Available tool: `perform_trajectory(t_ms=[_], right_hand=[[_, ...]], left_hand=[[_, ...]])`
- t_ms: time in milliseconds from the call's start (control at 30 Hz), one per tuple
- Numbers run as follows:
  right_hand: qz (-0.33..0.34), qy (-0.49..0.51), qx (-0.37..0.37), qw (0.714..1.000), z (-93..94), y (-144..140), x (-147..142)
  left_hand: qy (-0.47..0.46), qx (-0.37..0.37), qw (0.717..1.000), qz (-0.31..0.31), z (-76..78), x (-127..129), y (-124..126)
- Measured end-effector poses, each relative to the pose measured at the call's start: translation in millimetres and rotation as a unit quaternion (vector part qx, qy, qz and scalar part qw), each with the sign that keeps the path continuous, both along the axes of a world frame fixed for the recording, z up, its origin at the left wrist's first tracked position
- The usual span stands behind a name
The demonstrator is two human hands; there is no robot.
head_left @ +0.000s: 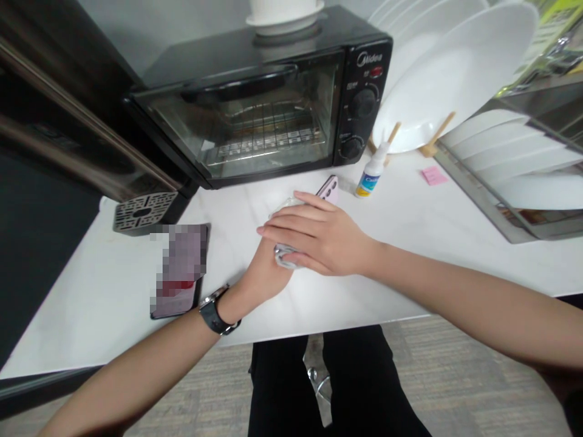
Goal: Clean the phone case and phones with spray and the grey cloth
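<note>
Lay under both hands on white marble-look counter (410, 218): lilac phone in clear case (328, 188), long axis toward black toaster oven (255, 103); right hand (319, 237) flat on top, left hand (264, 267) beneath, grip closure unclear.

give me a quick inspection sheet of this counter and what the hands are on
surface: white counter, glossy, mostly bare near the front edge
job's things: pale phone lying flat, mostly covered by both hands, with a crumpled clear wrap or wipe under the palm; which it is cannot be told
clutter: dark phone lying flat at left, small white bottle upright, pink sticky note
hands: right hand pressed flat on top, left hand tucked beneath it, watch on the left wrist
cables: nothing seen
surroundings: black toaster oven with its door shut, white plates in a wooden rack, metal dish rack at right, drip grille at left
</note>
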State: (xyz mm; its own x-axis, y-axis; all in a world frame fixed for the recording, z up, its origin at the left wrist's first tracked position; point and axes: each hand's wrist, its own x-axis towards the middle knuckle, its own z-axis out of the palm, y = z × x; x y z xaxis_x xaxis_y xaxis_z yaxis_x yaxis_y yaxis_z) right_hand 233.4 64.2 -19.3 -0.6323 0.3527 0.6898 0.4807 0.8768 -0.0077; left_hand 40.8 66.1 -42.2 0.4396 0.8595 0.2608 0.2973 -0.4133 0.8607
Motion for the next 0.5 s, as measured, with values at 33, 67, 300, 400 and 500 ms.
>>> perform_trajectory(t_ms=[33,67,300,400,500], right_hand=[[-0.015,0.021,-0.009,1.0,-0.1,3.3,3.5],[-0.035,0.043,-0.021,0.998,0.0,6.7,7.2],[-0.177,0.156,-0.066,0.969,3.1,24.6,24.3],[-0.117,0.117,-0.059,0.984,2.2,20.1,19.4],[0.002,0.054,-0.026,0.998,1.6,6.4,7.3]], left_hand=[[-0.007,-0.005,1.0,-0.009,6.0,1.5,-1.1],[-0.014,-0.013,1.0,-0.016,12.2,2.8,-2.8],[-0.041,-0.111,0.993,-0.004,36.6,7.1,-15.4],[-0.021,-0.089,0.996,-0.01,30.9,6.6,-12.9],[0.026,0.001,1.0,-0.001,16.0,2.7,-7.8]])
